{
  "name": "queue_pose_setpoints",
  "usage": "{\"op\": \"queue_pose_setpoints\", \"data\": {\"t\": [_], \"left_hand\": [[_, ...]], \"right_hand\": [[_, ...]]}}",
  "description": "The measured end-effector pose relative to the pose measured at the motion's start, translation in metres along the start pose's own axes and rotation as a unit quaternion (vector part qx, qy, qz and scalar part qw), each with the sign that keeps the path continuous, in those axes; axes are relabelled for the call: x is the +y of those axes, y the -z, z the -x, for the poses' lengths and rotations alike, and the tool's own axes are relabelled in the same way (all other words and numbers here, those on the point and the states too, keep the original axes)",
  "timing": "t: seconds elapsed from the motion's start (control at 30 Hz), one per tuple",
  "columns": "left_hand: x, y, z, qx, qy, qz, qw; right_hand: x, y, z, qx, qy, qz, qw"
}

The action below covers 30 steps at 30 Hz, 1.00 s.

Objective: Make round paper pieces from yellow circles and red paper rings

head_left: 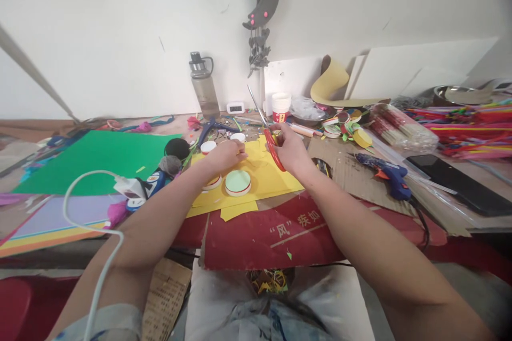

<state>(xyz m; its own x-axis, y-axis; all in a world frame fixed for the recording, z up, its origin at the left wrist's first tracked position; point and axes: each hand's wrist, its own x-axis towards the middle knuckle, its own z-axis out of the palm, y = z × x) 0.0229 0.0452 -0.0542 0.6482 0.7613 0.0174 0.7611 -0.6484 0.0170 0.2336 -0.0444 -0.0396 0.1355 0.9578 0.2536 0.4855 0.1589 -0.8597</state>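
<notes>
Head view: your right hand [291, 148] is gripping the red-handled scissors [273, 150] over the yellow paper [272, 182], blades pointing up and away; your left hand [229, 155] is pointing inward, curled, near the green-topped disc [238, 183], and I cannot tell whether it is gripping anything.

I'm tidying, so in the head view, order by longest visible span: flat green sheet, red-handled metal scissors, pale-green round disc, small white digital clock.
Flat green sheet
Red-handled metal scissors
Pale-green round disc
Small white digital clock, farther back
</notes>
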Motion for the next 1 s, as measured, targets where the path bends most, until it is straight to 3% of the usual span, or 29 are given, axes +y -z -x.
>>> {"op": "queue_pose_setpoints", "data": {"t": [0.17, 0.37, 0.63, 0.73, 0.9, 1.0], "left_hand": [[0.001, 0.0, -0.004, 0.018, 0.063, 0.032, 0.997], [0.006, 0.003, -0.003, 0.009, 0.081, 0.078, 0.994], [0.006, 0.003, -0.005, -0.007, 0.097, 0.089, 0.991], [0.001, 0.002, -0.01, -0.004, 0.106, 0.111, 0.988], [-0.009, 0.003, -0.019, -0.002, 0.095, 0.081, 0.992], [-0.01, 0.002, -0.021, 0.006, 0.079, 0.074, 0.994]], "right_hand": [[-0.004, 0.0, 0.002, -0.016, -0.024, 0.081, 0.996], [-0.001, -0.001, 0.006, -0.044, -0.042, 0.227, 0.972], [-0.006, -0.004, 0.01, -0.107, -0.063, 0.398, 0.909], [-0.014, -0.001, 0.013, -0.138, -0.026, 0.419, 0.897], [-0.033, 0.01, 0.03, -0.09, 0.035, 0.404, 0.909], [-0.039, 0.032, 0.04, -0.067, 0.091, 0.368, 0.923]]}}
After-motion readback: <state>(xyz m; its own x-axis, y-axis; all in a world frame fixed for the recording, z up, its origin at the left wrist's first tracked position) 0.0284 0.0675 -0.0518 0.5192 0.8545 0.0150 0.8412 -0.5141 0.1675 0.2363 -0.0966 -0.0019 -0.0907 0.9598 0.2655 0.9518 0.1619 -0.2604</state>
